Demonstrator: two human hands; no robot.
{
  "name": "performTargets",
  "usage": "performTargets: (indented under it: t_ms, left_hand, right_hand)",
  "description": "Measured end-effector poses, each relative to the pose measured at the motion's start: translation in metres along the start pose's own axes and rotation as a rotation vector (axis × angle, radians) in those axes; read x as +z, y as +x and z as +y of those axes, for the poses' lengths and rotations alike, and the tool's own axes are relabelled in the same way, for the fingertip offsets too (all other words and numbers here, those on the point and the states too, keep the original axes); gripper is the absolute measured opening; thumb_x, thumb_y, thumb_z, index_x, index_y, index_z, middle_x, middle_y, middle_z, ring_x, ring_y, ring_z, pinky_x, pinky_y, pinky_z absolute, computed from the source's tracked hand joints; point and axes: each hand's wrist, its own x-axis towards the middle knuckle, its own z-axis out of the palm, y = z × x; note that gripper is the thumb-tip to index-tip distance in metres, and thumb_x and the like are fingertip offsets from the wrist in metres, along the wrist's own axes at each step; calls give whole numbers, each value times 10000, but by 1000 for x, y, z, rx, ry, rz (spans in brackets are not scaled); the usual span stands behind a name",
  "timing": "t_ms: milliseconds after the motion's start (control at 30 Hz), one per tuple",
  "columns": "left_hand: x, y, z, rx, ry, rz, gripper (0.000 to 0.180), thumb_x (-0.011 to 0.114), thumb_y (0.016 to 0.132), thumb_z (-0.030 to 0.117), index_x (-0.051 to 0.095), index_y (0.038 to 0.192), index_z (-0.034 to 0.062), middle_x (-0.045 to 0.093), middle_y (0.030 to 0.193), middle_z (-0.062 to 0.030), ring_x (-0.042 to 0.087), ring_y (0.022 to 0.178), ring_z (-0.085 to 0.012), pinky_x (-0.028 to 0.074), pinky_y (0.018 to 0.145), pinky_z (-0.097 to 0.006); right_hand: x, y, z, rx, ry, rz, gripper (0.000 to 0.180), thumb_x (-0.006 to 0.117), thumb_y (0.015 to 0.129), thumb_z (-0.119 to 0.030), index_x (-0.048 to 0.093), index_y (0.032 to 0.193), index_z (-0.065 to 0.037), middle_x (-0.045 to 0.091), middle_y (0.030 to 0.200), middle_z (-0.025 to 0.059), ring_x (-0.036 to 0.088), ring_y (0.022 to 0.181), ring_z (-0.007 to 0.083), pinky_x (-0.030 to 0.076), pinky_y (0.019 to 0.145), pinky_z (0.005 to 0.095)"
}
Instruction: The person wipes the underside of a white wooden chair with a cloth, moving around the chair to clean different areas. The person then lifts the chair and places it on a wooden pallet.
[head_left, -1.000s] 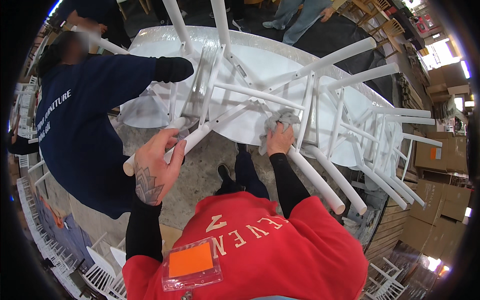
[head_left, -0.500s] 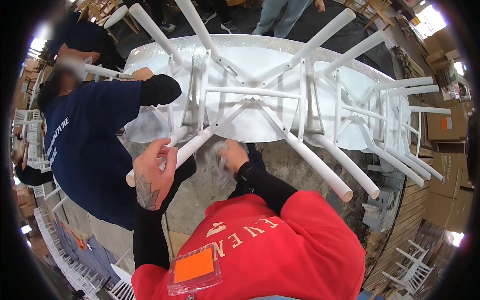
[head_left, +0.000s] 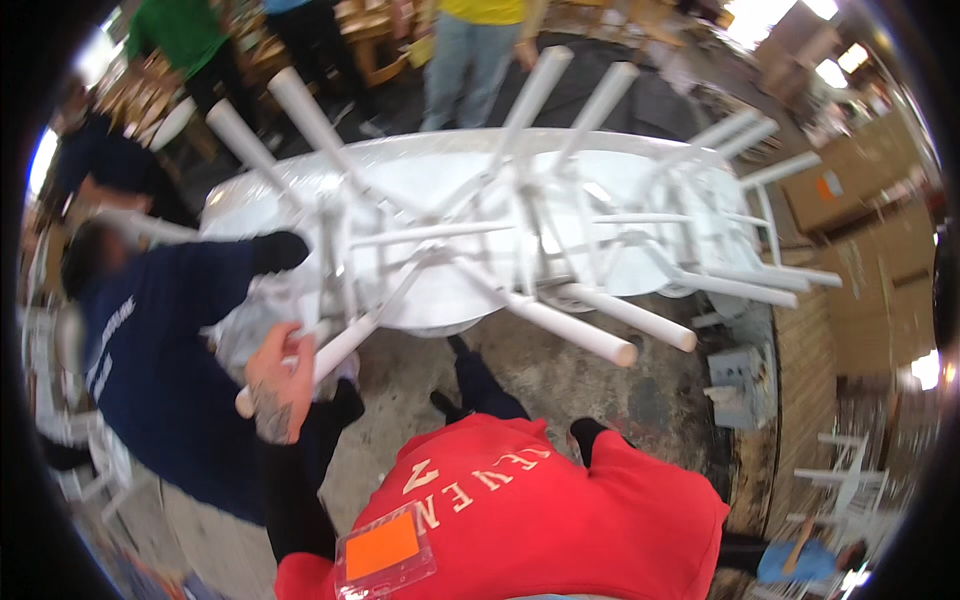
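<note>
Head view: a white leg point(head_left: 345, 346) of an upturned chair point(head_left: 437, 307), set on the table point(head_left: 440, 144), is clasped by the left hand point(head_left: 279, 382), fingers curled, beyond the table's near edge, toward its left end. The right hand is hidden; its grip cannot be told.

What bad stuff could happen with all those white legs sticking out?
The left hand is on a white leg; pulling hard might shift the upturned seat. The co-worker in dark blue is very close to that hand, so they could bump each other. Another leg juts out on the side of the person in the red shirt, so leaning in carelessly might mean a poke.
</note>
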Motion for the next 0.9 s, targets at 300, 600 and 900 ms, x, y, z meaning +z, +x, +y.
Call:
performTargets:
  t_ms: [300, 600, 900]
  left_hand:
    - [13, -9, -20, 262, 138, 275, 199, 601, 1015, 163, 675, 1125, 14, 707, 899, -135, 684, 845, -205, 534, 796, -345]
    - [141, -108, 75, 546, -344, -71, 206, 584, 967, 132, 648, 833, -10, 575, 698, -93, 511, 603, -171, 452, 585, -349]
    - [324, -236, 283, -193, -1002, -1034, 545, 692, 967, 233, 442, 1417, 54, 599, 1276, -102, 605, 1149, -191, 513, 959, -333]
  right_hand:
    - [-6, -58, 63, 235, 679, 368, 474, 665, 823, -332, 713, 1183, -27, 722, 1082, 225, 695, 1073, 323, 540, 904, 488]
    - [-75, -116, 37, -488, 1608, 284, 425, 589, 847, -176, 611, 1249, -38, 654, 766, 72, 626, 526, 183, 551, 446, 350]
    - [-32, -178, 146, -1030, 1576, 35, 666, 512, 911, -160, 330, 1552, -147, 653, 980, 65, 628, 697, 122, 524, 604, 285]
